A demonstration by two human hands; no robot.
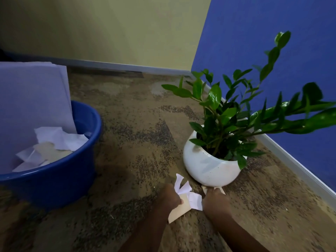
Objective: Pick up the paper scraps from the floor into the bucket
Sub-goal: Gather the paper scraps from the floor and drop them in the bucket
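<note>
Paper scraps (183, 197) are bunched between my hands on the carpet just in front of the white plant pot (209, 166), left hand (168, 197) pinching them, right hand (215, 200) closed on more, bucket (54, 175) off to my left, so left's nearer.

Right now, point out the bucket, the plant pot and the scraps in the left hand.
bucket (54, 171): head view, blue front wall.
plant pot (209, 166): head view, white front.
scraps in the left hand (181, 186): head view, white torn piece.
</note>
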